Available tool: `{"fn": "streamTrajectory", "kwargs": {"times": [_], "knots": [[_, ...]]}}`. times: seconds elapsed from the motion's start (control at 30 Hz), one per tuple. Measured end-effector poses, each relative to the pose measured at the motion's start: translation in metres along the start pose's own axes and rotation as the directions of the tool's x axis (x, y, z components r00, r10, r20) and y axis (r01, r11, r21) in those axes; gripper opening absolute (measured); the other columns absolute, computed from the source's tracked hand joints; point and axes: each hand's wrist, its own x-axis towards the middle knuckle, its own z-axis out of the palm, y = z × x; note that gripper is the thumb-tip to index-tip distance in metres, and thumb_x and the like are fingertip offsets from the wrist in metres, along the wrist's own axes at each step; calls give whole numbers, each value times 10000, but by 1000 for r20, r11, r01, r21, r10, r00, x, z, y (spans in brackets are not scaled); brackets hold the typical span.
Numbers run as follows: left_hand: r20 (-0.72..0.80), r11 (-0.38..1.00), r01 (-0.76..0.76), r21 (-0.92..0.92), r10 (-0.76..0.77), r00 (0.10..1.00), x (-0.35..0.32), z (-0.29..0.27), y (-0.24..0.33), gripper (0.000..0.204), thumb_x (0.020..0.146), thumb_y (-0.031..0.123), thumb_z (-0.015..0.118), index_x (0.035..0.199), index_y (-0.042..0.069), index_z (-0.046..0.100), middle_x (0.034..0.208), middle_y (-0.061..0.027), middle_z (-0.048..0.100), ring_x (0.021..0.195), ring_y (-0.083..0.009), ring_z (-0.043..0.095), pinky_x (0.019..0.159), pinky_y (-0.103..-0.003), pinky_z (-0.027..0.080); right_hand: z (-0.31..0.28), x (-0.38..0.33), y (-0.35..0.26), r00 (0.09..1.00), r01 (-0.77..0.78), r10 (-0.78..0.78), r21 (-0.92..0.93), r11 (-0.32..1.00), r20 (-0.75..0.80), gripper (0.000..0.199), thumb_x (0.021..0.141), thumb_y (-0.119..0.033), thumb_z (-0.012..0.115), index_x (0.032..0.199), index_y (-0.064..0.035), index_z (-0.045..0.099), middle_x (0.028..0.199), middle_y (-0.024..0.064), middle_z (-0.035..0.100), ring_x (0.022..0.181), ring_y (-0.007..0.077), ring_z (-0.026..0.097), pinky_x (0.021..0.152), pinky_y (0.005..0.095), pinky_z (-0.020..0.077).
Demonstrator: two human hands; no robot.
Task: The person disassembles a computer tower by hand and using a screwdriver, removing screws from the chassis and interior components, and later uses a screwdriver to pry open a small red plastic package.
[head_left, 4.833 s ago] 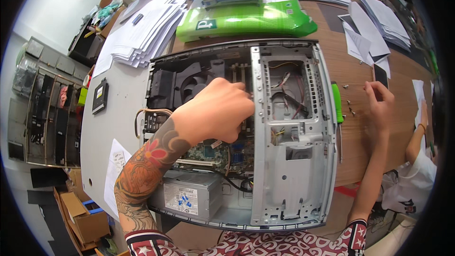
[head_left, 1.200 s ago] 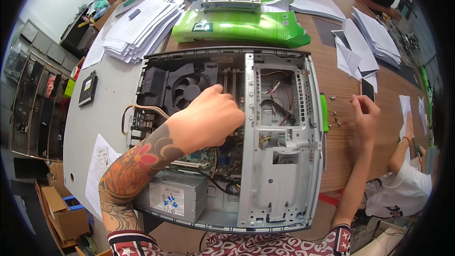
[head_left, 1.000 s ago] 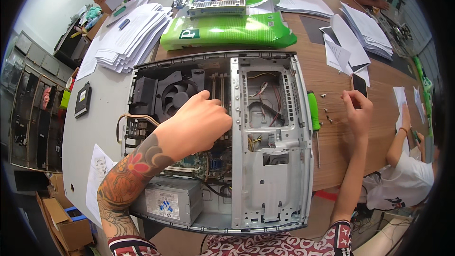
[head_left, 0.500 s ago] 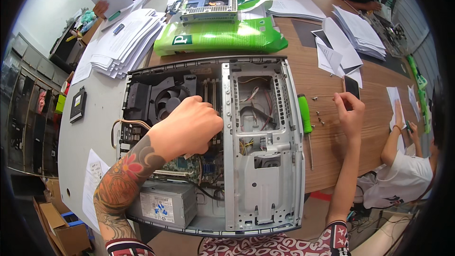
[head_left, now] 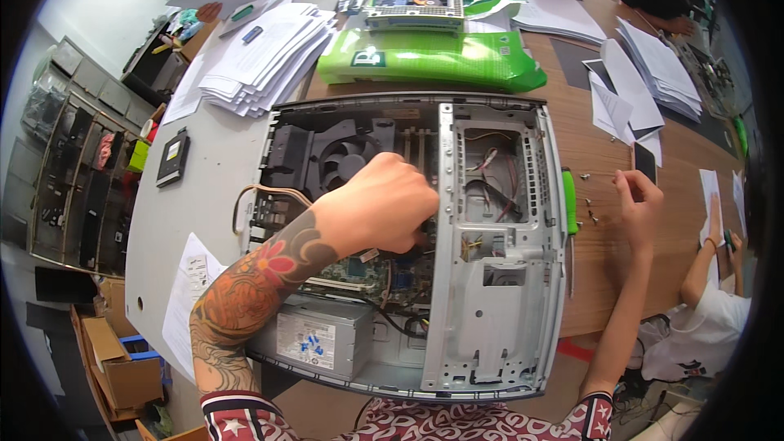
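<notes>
Green-handled screwdriver (head_left: 569, 202), loose screws (head_left: 594, 217) right of computer case (head_left: 498, 347). Case under left hand (head_left: 380, 202), fingers curled, grip hidden; right hand (head_left: 640, 202) beyond screws, bent fingers, closure unclear.

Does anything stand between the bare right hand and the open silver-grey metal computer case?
Yes, but only low things on the brown wood-grain tabletop: a few small loose metal screws and, alongside the silver-grey metal computer case, a green-handled screwdriver. Nothing taller shows between the bare right hand and the case.
</notes>
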Motion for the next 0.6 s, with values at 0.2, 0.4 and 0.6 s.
{"fn": "streamTrajectory", "kwargs": {"times": [0.2,0.4,0.6], "knots": [[-19,1000,-29,2,29,999,-3,7,-2,211,721,284,736,673,85,684,713,-60,670,789,-270,664,752,-392,504,-1,0,3,998,-39,41,-42,998,50,184,959,-112,647,839,28,647,742,-12,637,698,23,552,629,192,422],[-11,999,-22,42,22,1000,-3,3,0,195,718,263,735,652,86,683,682,-61,662,784,-265,664,751,-389,503,1,0,-3,1000,21,-21,0,1000,-9,206,945,-131,658,806,20,644,651,-55,543,585,9,410,524,213,306],[-61,999,-20,-39,18,998,-1,6,-4,206,698,266,745,634,82,676,661,-72,649,742,-285,659,718,-391,507,1,0,-1,1000,23,-23,-10,1000,-4,210,950,-140,663,816,21,647,667,-50,554,593,9,425,534,205,323]]}}
